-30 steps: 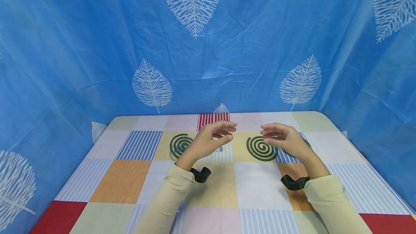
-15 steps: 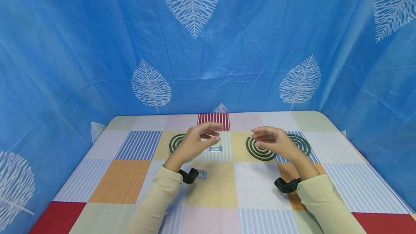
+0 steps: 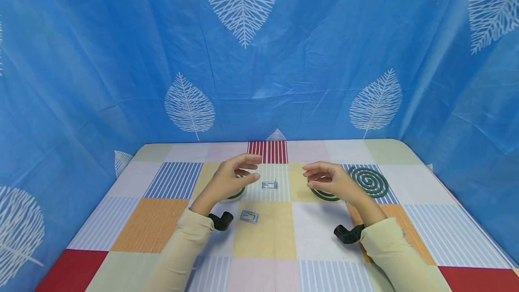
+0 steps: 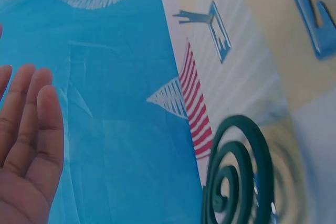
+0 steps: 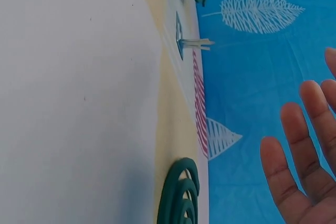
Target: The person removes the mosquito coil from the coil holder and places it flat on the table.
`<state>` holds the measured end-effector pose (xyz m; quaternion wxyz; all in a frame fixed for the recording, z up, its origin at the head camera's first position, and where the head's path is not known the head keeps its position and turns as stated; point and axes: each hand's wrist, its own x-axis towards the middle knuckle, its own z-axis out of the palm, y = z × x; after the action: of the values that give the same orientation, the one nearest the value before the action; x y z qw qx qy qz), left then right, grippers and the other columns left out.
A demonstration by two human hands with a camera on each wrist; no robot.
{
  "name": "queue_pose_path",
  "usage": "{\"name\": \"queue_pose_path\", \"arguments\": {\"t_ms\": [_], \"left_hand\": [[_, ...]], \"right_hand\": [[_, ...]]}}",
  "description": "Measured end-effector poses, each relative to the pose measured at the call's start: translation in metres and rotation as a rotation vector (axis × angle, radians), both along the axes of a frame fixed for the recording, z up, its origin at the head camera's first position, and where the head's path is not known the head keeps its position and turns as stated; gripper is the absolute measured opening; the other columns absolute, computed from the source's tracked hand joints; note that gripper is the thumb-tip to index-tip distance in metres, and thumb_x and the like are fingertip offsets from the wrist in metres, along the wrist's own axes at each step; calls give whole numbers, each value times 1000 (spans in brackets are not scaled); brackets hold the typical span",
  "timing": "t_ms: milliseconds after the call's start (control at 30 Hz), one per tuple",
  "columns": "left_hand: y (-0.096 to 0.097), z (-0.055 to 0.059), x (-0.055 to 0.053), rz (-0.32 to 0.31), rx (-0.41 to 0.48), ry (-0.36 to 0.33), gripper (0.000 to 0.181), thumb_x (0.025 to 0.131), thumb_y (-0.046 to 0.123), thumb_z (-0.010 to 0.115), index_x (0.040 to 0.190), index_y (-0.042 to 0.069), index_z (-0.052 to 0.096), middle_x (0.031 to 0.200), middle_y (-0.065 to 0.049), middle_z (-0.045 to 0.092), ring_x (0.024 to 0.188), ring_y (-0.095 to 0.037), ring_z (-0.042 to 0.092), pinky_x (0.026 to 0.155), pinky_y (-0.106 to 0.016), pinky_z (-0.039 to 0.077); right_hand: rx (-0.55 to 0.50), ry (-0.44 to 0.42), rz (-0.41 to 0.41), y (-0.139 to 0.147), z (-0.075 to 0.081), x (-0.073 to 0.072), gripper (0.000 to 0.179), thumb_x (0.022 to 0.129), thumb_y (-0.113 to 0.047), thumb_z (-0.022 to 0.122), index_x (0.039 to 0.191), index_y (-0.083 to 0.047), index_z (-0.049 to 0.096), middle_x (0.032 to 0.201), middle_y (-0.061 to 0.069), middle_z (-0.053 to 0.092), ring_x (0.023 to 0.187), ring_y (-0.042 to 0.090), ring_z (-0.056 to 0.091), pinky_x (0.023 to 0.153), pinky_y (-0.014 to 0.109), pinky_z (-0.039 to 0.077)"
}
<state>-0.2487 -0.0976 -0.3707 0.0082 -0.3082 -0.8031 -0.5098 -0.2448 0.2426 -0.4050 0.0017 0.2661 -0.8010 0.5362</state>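
Note:
My left hand (image 3: 232, 177), fingers loosely bent and holding nothing, hovers above a green mosquito coil (image 3: 238, 195) and hides most of it. In the left wrist view that coil (image 4: 268, 177) stands out from the cloth, with bits of shiny metal behind it. Bent the same loose way, my right hand (image 3: 330, 180) hangs over a second mosquito coil (image 3: 325, 198), partly covering it. Farther right lies a third coil (image 3: 370, 182), fully visible. Between the hands sits a small metal coil stand (image 3: 269, 189) with a raised prong; another stand (image 3: 249, 216) lies nearer the front.
A patchwork tablecloth (image 3: 265, 244) covers the table. Blue curtains (image 3: 292, 57) with white leaf prints rise behind it and on both sides. Each wrist wears a black camera mount, the left mount (image 3: 221, 221) close beside the nearer stand.
Both hands have shifted left, keeping their loose shape. The two metal stands and the rightmost coil have come into full view, while the left hand now covers more of the left coil.

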Motion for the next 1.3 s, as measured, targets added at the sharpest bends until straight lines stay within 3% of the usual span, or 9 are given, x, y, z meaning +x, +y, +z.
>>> {"name": "queue_pose_path", "arguments": {"t_ms": [200,400,733,1000,1300], "left_hand": [[-14,-5,-2,17,9,-21,45,105,8,71,147,-4,61,144,-22,66,129,-39,65,106,-54,53],[-25,-6,-5,30,8,-55,48,105,9,71,151,-1,59,145,-22,64,129,-39,64,109,-56,51],[-48,-11,-14,72,2,-85,51,105,4,69,153,-5,55,145,-29,63,127,-46,65,106,-55,54],[-65,-13,-21,82,-22,-82,52,106,4,68,154,-8,51,145,-32,62,128,-49,64,107,-58,53],[-79,-14,-23,139,-37,-115,52,107,4,66,155,-9,50,146,-34,60,128,-50,63,108,-58,51]], "right_hand": [[-4,-14,21,-9,-2,-4,38,100,5,72,135,14,65,123,37,68,106,17,72,91,27,58],[0,-29,33,-21,-3,-9,38,100,4,72,136,15,64,122,34,70,104,11,71,90,28,59],[-16,-33,51,-41,-5,-17,38,100,2,73,135,14,65,122,32,72,106,17,71,91,27,58],[-40,-87,63,-59,-5,-20,40,100,2,73,136,16,63,124,36,70,106,18,70,91,26,58],[-70,-128,57,-76,-6,-23,42,99,1,72,136,19,62,124,37,68,105,20,70,88,24,59]]}}
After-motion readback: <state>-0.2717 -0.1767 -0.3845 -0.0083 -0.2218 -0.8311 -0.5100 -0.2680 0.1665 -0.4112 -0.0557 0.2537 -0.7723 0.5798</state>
